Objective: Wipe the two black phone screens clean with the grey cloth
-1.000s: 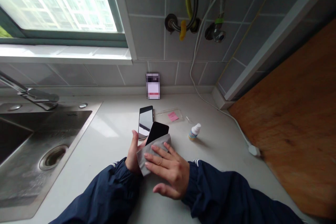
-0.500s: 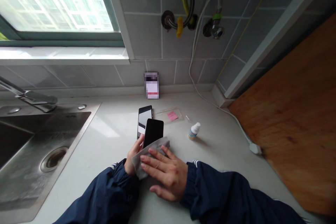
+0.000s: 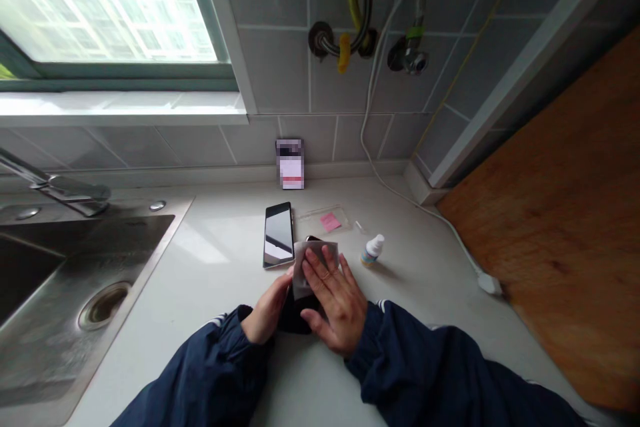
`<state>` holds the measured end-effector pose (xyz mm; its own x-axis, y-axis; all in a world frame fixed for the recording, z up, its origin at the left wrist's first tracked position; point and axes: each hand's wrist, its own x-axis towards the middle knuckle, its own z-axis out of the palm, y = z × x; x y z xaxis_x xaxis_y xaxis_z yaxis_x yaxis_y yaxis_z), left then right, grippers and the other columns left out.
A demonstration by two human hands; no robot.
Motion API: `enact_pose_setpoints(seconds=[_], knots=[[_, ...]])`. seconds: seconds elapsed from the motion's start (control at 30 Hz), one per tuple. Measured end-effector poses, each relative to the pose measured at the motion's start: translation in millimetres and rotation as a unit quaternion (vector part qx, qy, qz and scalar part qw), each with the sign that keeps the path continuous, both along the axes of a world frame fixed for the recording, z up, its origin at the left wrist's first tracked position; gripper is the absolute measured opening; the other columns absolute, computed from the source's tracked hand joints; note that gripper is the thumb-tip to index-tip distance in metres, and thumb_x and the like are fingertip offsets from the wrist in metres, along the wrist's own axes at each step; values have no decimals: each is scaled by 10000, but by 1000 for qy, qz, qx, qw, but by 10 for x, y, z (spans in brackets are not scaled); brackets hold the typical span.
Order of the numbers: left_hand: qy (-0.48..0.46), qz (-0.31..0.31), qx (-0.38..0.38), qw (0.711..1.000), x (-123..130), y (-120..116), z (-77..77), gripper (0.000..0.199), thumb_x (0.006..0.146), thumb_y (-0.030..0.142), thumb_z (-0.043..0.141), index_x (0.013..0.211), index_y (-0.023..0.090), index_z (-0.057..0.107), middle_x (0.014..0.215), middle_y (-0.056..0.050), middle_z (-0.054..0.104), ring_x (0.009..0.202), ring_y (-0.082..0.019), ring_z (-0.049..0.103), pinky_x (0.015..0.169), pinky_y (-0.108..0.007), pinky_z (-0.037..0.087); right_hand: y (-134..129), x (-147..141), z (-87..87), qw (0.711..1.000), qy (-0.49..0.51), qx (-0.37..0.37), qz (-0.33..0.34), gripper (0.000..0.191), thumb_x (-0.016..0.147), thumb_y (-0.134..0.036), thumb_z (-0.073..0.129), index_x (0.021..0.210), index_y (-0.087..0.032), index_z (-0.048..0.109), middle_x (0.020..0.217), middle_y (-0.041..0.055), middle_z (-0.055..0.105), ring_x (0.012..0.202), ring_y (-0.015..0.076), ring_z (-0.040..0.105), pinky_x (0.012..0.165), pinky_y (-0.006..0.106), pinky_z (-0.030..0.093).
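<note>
Grey cloth (image 3: 316, 265), soft, is pressed by the spread right hand (image 3: 336, 303) onto a black phone (image 3: 299, 315), clasped by the adjoining left hand (image 3: 267, 310); white bottle (image 3: 373, 251) stands beyond.

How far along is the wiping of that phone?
Done: a second phone lies screen-up on the counter, possibly finished, though I can't confirm that. In hand: the left hand steadies a black phone while the right hand presses a grey cloth on it. Left: a clear plastic case and small white bottle sit untouched nearby.
</note>
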<state>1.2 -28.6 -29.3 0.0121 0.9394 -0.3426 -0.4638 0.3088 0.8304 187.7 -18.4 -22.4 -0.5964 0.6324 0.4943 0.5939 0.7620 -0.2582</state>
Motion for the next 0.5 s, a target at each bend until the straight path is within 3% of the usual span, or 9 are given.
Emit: enact_pose_setpoints(seconds=[0.1, 0.27, 0.4, 0.5], knots=[[24, 17, -1, 1000, 59, 14, 108, 304, 808, 283, 649, 1067, 184, 775, 1331, -93, 672, 1468, -289, 342, 1246, -433, 201, 18, 7, -21, 1000, 4, 1, -12, 664, 1036, -480, 270, 1592, -129, 170, 1657, 88, 186, 1539, 333, 109, 1231, 572, 149], [-13, -5, 6, 1000, 105, 23, 242, 225, 817, 266, 658, 983, 217, 801, 1299, -45, 694, 1450, -282, 380, 1242, -415, 229, 34, 18, -41, 1000, 4, -8, -11, 681, 1039, -514, 231, 1594, -127, 151, 1654, 106, 189, 1537, 334, 117, 1228, 581, 152], [-69, -59, 4, 996, 116, 52, 243, 328, 848, 377, 661, 1118, 231, 775, 1321, -27, 679, 1450, -306, 375, 1229, -443, 255, 56, 30, -39, 1000, 15, -7, -16, 688, 1038, -526, 240, 1594, -132, 150, 1651, 109, 198, 1537, 332, 125, 1223, 594, 157], [-84, -70, 1, 994, 107, 71, 190, 372, 811, 415, 714, 1118, 214, 777, 1323, -43, 677, 1456, -325, 356, 1244, -448, 196, 65, 36, -36, 999, 27, -6, -20, 696, 1035, -536, 254, 1591, -126, 168, 1649, 113, 204, 1535, 337, 132, 1220, 597, 171]])
